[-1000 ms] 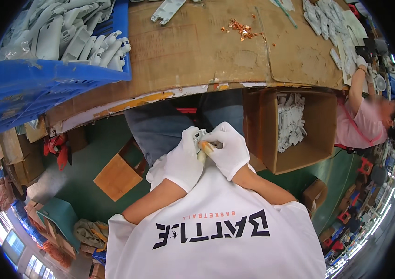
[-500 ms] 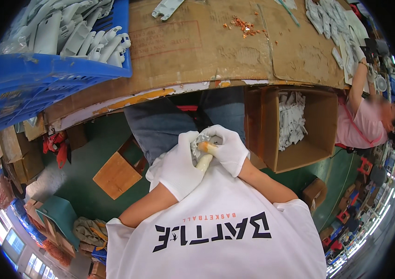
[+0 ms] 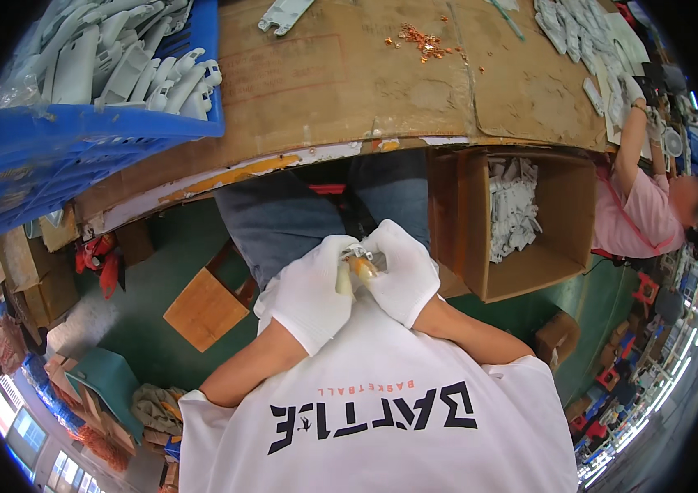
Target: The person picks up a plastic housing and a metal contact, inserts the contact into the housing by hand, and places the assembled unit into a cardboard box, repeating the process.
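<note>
Close in front of my chest, both hands meet around a small light grey plastic piece. My left hand, in a white glove, is closed on its left side with the thumb pointing up along it. From the other side my right hand, gloved too, grips it with an orange-stained, covered thumb pressed against it. Most of the piece is hidden by the fingers, so its full shape does not show. Beyond my hands, a single grey plastic part lies on the cardboard-covered bench.
A blue crate heaped with grey plastic parts stands at the far left. Small copper-coloured pieces lie on the bench. Right of my legs, a cardboard box holds more parts. A co-worker handles parts at the far right. A wooden stool stands left.
My hands have drawn closer together around the plastic piece, and less of it shows. The right thumb has shifted slightly and tilted downward; the view has moved a little.
</note>
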`<act>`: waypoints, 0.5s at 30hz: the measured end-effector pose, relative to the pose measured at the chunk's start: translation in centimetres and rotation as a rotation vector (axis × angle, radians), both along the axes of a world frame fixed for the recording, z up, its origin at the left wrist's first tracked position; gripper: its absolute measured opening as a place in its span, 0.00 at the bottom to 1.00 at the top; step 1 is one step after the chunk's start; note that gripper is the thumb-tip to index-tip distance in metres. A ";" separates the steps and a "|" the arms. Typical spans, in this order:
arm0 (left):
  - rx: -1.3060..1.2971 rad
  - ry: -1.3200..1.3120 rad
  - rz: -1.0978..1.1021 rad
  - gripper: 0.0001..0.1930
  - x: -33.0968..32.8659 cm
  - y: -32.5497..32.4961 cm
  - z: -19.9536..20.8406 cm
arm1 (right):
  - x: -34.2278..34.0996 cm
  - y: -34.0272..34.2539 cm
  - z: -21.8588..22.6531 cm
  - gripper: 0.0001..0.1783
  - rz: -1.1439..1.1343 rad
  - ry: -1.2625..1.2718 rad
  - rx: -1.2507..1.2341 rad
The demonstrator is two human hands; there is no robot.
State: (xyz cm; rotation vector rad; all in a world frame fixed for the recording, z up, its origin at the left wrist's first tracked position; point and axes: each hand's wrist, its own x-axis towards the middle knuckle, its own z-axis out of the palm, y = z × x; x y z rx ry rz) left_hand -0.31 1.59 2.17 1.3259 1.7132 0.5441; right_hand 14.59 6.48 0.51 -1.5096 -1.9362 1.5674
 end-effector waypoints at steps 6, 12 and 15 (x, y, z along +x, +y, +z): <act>0.068 -0.060 0.037 0.08 0.4 1.1 -0.7 | 0.3 0.4 0.2 0.06 -0.010 -0.034 0.083; 0.090 -0.057 0.102 0.08 1.0 2.4 -3.0 | -0.2 1.2 0.6 0.05 0.031 -0.225 0.215; 0.023 -0.059 -0.002 0.14 -0.4 4.2 -2.6 | 0.3 2.5 0.1 0.06 0.000 -0.106 0.265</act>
